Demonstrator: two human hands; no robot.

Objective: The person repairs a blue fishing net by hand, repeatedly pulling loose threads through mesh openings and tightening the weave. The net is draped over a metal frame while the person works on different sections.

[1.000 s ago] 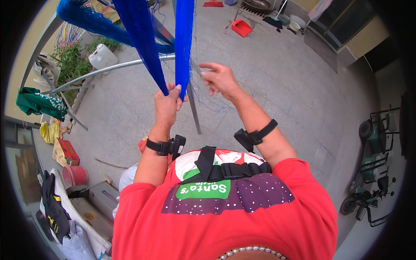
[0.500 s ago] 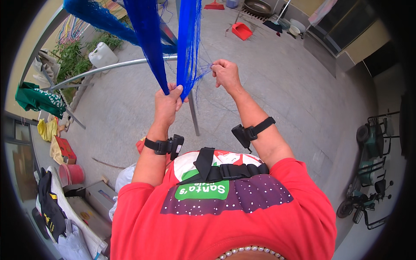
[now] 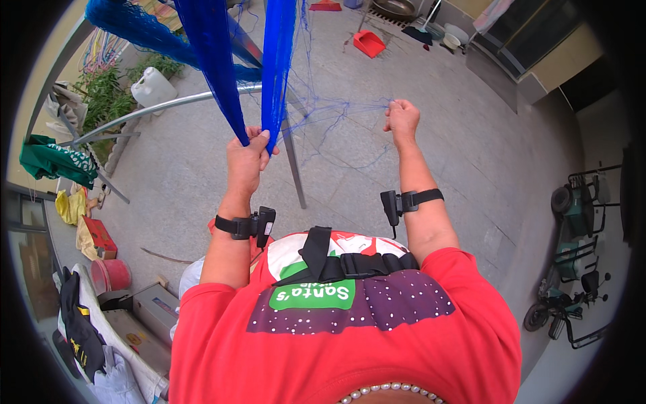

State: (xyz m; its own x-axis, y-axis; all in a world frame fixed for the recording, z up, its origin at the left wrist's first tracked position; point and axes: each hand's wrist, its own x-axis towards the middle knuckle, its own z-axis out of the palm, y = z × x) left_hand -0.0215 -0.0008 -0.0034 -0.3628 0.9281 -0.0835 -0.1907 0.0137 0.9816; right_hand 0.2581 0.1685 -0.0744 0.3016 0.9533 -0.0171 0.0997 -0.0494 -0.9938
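Two long bands of bright blue netting (image 3: 214,74), fine-threaded, hang down from the top edge and come together at their lower ends. There my left hand (image 3: 247,161) is closed round them, thumb on top. Out to the right, my right hand (image 3: 404,120) pinches a few thin blue threads (image 3: 336,109). These strands stretch loosely, in a tangle, from the right-hand band across to my fingers, and some droop in a curve below. A darker blue bundle of the same kind (image 3: 151,37) is draped over the metal frame behind.
A curved metal frame (image 3: 168,102) with a leg (image 3: 294,172) stands just beyond my left hand. A white jug (image 3: 153,87) is by the plants. Further off lies a red dustpan (image 3: 369,44). A pink bucket (image 3: 112,275) stands at left, an electric scooter (image 3: 568,306) at right.
My right hand has moved to the right, away from the netting, drawing the blue threads out longer. My left hand keeps its hold, shifted slightly left in the picture.
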